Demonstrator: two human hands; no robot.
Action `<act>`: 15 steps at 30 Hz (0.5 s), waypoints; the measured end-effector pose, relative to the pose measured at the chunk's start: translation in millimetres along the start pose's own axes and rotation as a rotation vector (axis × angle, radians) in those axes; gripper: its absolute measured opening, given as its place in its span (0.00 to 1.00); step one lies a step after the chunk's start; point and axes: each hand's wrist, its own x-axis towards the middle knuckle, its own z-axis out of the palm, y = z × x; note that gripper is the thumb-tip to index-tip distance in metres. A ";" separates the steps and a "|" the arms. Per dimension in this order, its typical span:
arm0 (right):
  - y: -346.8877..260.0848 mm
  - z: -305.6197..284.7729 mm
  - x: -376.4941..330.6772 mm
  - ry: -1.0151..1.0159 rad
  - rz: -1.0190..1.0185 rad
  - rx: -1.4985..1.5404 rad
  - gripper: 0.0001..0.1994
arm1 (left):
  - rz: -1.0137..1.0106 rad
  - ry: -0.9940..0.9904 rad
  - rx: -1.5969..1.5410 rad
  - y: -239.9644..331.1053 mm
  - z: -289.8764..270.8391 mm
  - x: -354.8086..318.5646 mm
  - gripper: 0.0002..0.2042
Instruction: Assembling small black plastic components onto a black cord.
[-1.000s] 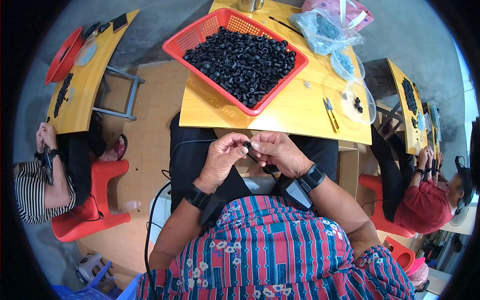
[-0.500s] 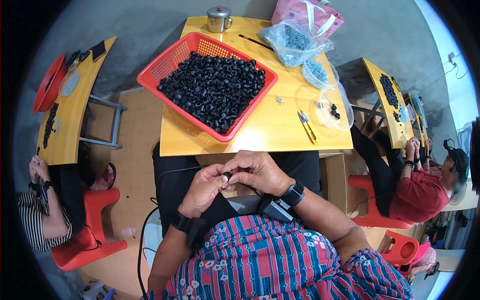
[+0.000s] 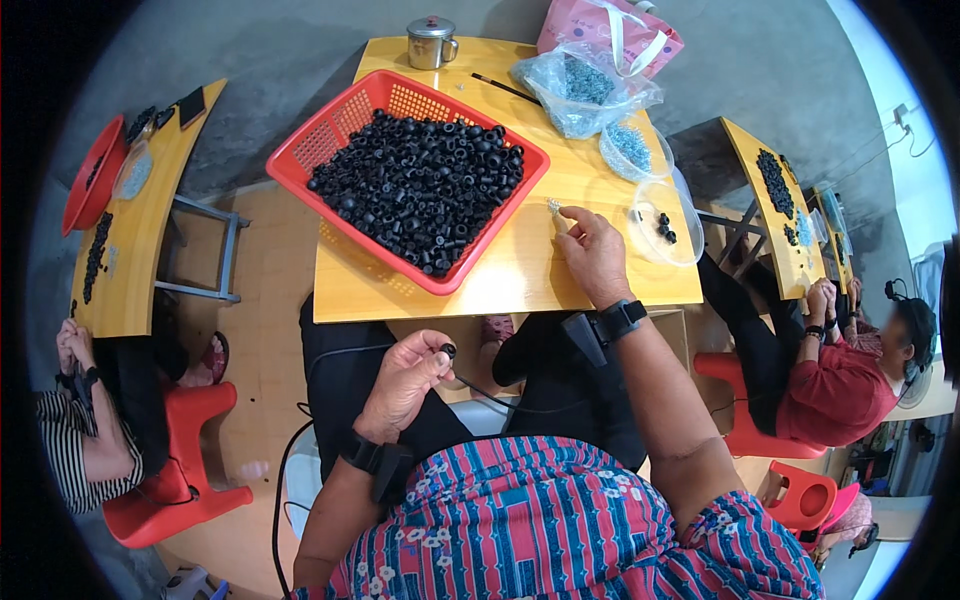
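Observation:
My left hand (image 3: pixel 405 380), over my lap in front of the table edge, pinches a small black hollow cap (image 3: pixel 447 351) between thumb and fingertips. Over the table, my right hand (image 3: pixel 597 258) stretches to a little pile of tiny silvery pieces (image 3: pixel 554 205). Its thumb and index finger are slightly apart beside the pile, and nothing shows between them. To the left of that hand, a red plastic basket (image 3: pixel 455 280) holds a large heap of similar black caps (image 3: pixel 420 190).
On the yellow table (image 3: pixel 500 298) are a clear lid (image 3: pixel 680 250) with several black pieces, a tub of bluish bits (image 3: pixel 627 150), a plastic bag (image 3: pixel 580 85), a pink bag (image 3: pixel 610 30) and a metal mug (image 3: pixel 431 45). A cable crosses my lap. People sit at tables on both sides.
My right hand has left my left hand and moved forward onto the table, to the silvery pile. My left hand keeps the black cap. Yellow-handled snips seen earlier are now hidden.

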 end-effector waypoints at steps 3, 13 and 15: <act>2.8 1.1 -1.0 0.007 -0.031 -0.059 0.14 | 0.005 0.016 0.008 0.2 0.0 -0.1 0.08; 3.6 2.8 3.7 0.020 0.034 0.013 0.09 | 0.028 -0.006 -0.022 1.3 2.3 0.6 0.08; 5.4 4.1 3.3 0.014 0.052 0.049 0.08 | 0.034 -0.010 -0.027 1.0 1.7 0.6 0.08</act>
